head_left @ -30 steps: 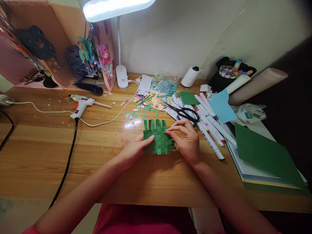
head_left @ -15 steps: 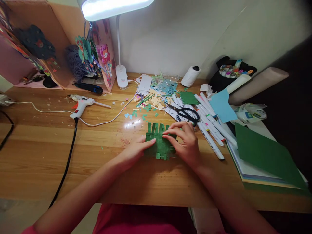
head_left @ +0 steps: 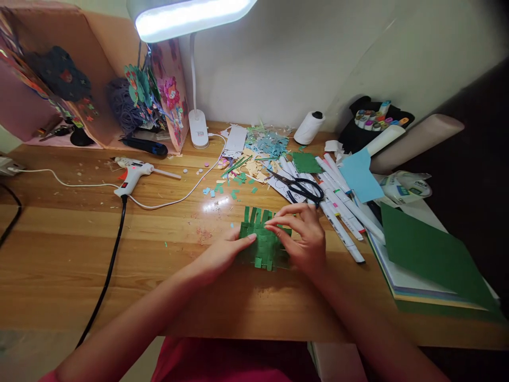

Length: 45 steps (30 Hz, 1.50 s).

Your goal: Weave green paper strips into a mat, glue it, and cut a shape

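Observation:
A piece of woven green paper strips (head_left: pixel 264 246) is held just above the desk, with loose strip ends sticking up along its far edge and short ends at the near edge. My left hand (head_left: pixel 226 253) grips its left side, thumb on top and the other fingers beneath. Over the upper right part, my right hand (head_left: pixel 304 233) is closed, thumb and fingertips pinched at a strip of the weave. Whatever lies exactly between those fingertips is too small to make out.
Black-handled scissors (head_left: pixel 298 185) and white markers (head_left: pixel 342 228) lie beyond my right hand. Paper scraps (head_left: pixel 254 164) are heaped at the back. A glue gun (head_left: pixel 133 178) with a black cable lies left. Green card (head_left: pixel 433 254) tops a paper stack on the right.
The woven green paper and both hands sit slightly lower in the view, as the camera view has shifted a little. The grip and pinch look the same.

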{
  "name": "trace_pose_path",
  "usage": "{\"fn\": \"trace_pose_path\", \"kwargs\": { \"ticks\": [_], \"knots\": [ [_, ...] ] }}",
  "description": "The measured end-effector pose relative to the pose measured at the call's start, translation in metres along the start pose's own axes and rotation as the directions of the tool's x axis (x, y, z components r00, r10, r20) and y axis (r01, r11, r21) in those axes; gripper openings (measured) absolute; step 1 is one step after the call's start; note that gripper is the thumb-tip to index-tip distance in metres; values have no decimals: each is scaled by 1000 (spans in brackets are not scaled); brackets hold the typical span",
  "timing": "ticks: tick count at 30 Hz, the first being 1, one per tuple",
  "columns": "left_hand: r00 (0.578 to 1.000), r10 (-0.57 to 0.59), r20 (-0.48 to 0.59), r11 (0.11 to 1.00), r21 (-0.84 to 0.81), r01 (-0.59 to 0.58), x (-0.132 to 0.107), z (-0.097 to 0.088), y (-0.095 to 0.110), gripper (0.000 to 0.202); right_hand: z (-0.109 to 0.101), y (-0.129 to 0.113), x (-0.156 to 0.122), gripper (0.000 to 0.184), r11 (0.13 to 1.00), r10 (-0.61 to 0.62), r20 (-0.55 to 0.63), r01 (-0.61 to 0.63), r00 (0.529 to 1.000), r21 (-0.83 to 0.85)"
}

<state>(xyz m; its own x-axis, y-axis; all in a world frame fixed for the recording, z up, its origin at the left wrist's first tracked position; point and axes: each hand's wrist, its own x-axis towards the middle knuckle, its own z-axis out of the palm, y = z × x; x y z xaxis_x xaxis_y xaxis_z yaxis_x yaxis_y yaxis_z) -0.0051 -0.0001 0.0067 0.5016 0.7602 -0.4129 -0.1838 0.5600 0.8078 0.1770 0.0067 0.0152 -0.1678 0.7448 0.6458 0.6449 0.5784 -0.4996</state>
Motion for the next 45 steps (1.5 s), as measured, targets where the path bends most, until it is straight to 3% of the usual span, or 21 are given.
{"fn": "trace_pose_path", "kwargs": {
  "ticks": [9,12,16,25,32,35,38,41,45],
  "knots": [
    [999,-20,-33,999,43,21,3,0,-2,35,10,0,-4,7,998,-34,185,43,982,-46],
    [999,-32,-33,999,27,33,3,1,-1,34,7,1,-2,9,996,38,209,-53,977,67],
    [995,-93,-20,995,-23,93,1,2,-1,33,1,0,0,8,953,138,138,-169,981,253],
    [999,0,44,994,111,-5,1,0,-3,26,9,-13,-4,5,994,24,175,-43,984,106],
    [999,22,26,984,179,-27,0,2,-2,21,10,-12,-4,10,999,-4,260,-6,966,39],
    [1000,-13,1,989,146,12,1,3,-3,20,7,-8,-3,10,992,70,185,-87,980,86],
    [996,-88,24,995,38,87,2,3,-5,24,1,-2,1,9,955,221,63,-229,973,187],
    [991,-129,34,989,-62,131,3,3,-7,30,-4,1,5,8,860,382,22,-365,924,356],
    [986,-166,-13,981,-107,164,5,1,-8,31,-2,1,5,9,638,580,94,-524,809,565]
  ]
}}
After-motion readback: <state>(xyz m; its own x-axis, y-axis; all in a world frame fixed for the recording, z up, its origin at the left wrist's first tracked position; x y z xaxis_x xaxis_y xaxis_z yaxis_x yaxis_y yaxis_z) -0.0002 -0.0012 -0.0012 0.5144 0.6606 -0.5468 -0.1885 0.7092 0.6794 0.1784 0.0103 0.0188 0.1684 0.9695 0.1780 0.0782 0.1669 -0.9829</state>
